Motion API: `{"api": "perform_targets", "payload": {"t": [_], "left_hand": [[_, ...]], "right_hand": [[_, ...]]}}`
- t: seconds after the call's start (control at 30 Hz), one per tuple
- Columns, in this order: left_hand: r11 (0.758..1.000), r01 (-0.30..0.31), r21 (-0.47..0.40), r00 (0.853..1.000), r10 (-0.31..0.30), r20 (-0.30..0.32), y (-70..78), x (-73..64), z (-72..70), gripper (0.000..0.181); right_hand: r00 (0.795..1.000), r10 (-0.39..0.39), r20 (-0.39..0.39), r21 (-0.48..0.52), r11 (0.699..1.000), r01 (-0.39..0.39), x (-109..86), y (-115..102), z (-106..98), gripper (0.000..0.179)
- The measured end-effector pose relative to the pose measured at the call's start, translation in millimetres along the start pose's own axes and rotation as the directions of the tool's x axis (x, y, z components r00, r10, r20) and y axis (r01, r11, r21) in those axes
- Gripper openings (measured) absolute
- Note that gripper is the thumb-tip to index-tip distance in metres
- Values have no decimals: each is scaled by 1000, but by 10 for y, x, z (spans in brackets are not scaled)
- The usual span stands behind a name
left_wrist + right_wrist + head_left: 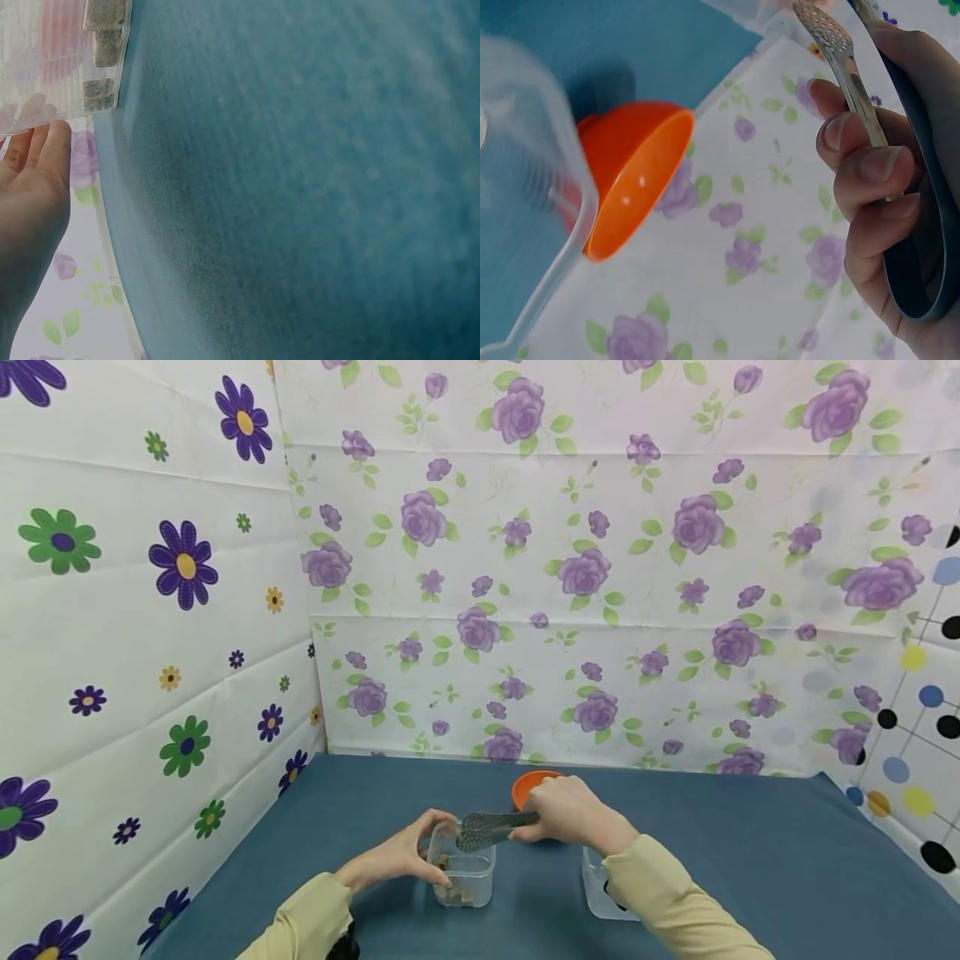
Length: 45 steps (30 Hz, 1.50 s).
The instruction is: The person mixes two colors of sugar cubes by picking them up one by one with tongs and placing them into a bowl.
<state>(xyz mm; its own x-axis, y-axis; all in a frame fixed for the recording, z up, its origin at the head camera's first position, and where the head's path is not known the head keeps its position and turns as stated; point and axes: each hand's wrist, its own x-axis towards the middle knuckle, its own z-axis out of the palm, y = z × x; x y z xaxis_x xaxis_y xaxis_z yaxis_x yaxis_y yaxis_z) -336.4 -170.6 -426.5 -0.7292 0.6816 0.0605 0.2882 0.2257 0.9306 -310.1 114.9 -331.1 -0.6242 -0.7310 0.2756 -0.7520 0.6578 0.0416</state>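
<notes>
Currently, right hand [570, 814]: curled round tongs [480, 837].
Left hand [401, 858]: fingers, thumb clasp plastic box [483, 881].
Tongs: slack squeeze could drop chunks [108, 48] on table [360, 802].

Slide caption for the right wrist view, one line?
Right hand grips tongs; orange bowl sits partly behind a clear box.

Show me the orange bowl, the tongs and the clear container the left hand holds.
Orange bowl [646, 171]: right wrist view, its inner wall.
Tongs [486, 837]: head view, a perforated tip.
Clear container [482, 886]: head view, its front wall.
</notes>
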Motion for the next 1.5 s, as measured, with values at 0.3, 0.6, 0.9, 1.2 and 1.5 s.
{"api": "perform_targets", "payload": {"t": [0.3, 0.6, 0.9, 1.2, 1.5], "left_hand": [[1000, 4, 7, 1000, -4, -7, -9, 1, -4, 64], [1000, -12, 22, 1000, 12, 7, -13, 8, -19, 67], [1000, -10, 6, 1000, 10, 3, -13, 14, -19, 67], [999, -22, 26, 1000, 21, 12, -10, 16, -20, 69], [1000, -14, 18, 1000, 14, 12, -31, 15, -21, 69]], "right_hand": [[1000, -13, 16, -111, 994, 15, 168, -182, 155, 50], [999, 24, 35, -207, 978, -16, 300, -222, 303, 46], [998, 26, 63, -330, 944, -3, 387, -273, 350, 43], [995, 32, 95, -393, 919, 8, 457, -305, 400, 42], [993, 30, 116, -413, 910, 21, 467, -326, 396, 43]]}}
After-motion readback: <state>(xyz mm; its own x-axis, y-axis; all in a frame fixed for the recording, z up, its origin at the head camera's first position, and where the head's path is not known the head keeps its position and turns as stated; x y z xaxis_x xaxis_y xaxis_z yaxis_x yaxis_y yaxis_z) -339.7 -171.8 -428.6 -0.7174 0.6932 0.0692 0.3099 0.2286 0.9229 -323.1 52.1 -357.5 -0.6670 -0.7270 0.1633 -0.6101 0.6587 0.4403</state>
